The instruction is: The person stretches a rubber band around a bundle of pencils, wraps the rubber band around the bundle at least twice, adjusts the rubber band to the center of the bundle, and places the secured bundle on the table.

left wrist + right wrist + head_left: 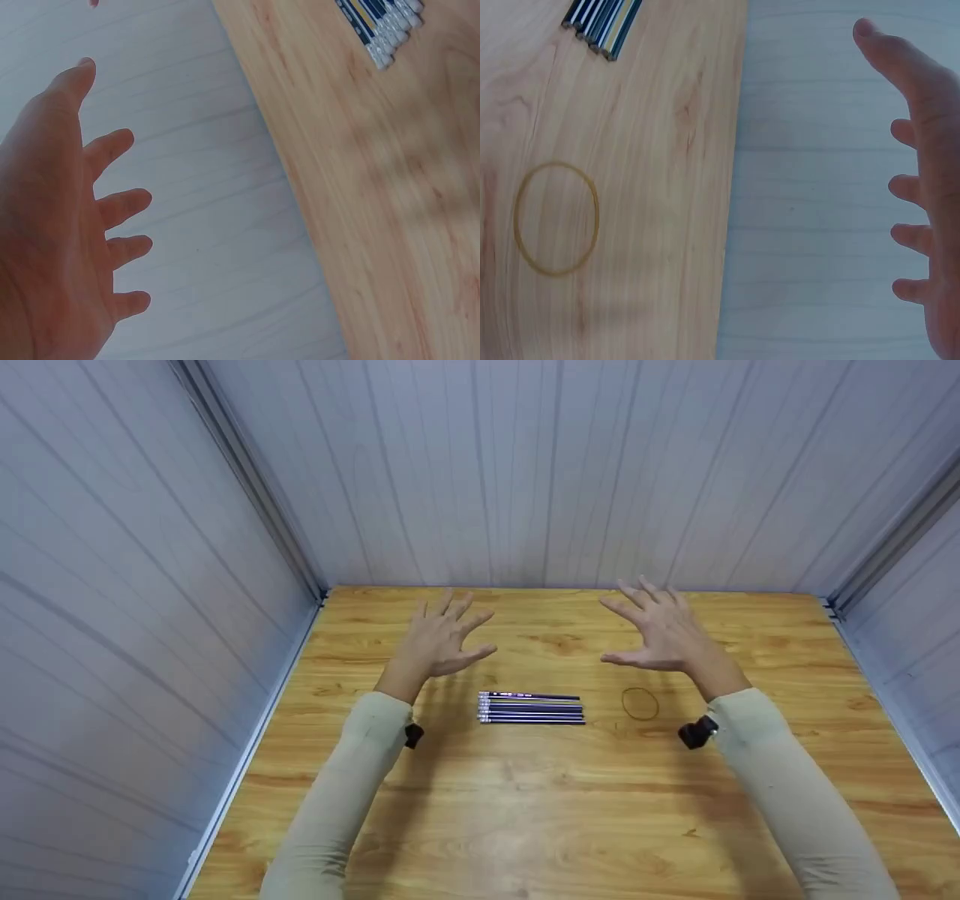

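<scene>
Several dark pencils [531, 709] lie side by side on the table, their white eraser ends pointing left. In the left wrist view the eraser ends of the pencils [386, 30] show at the top; the right wrist view catches their other ends [604, 26]. A thin tan rubber band [623, 703] lies in a loop to the right of the pencils. My left hand [447, 639] is raised above the table, fingers spread, beyond and left of the pencils. My right hand [660, 634] hovers beyond the rubber band, fingers spread too. Both hands hold nothing.
The wooden table [517, 817] is bounded by a pale panelled wall [517, 472] at the back and another wall [127, 607] on the left. A third wall [907, 660] stands to the right. Each wrist carries a small black camera [697, 733].
</scene>
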The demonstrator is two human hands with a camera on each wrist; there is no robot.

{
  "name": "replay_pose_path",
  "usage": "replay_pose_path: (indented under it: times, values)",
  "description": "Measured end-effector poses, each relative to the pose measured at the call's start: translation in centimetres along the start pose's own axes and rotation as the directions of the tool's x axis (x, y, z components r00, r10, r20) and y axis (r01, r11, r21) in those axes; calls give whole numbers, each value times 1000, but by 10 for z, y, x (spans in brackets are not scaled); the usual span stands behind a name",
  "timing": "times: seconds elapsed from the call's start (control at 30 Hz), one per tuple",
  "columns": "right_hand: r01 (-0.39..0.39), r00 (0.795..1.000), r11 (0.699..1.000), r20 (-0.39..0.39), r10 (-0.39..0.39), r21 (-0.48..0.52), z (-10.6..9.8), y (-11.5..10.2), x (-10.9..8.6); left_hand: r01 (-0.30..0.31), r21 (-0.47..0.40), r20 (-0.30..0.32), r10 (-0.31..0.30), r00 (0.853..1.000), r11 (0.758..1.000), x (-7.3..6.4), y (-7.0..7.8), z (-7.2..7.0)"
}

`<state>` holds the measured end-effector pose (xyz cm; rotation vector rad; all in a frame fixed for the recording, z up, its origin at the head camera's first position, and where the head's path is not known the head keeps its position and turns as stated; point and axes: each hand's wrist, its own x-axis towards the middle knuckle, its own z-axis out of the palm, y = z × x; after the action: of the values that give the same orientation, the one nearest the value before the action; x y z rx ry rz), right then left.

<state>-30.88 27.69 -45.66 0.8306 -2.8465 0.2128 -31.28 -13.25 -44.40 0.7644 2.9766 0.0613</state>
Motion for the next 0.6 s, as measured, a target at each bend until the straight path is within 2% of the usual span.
replay_pose_path:
  times: [0.17,0.43,0.6]
  values:
    - [36,999,999,13,-36,10,7,-15,13,13,-2,4,-13,1000,1000,1,0,4]
    - [31,998,997,61,-35,68,16,-30,20,-11,-36,7,11,1000,999,5,4,9]
    - [22,994,990,103,-37,142,32,-32,20,-32,-47,5,32,999,998,8,8,23]
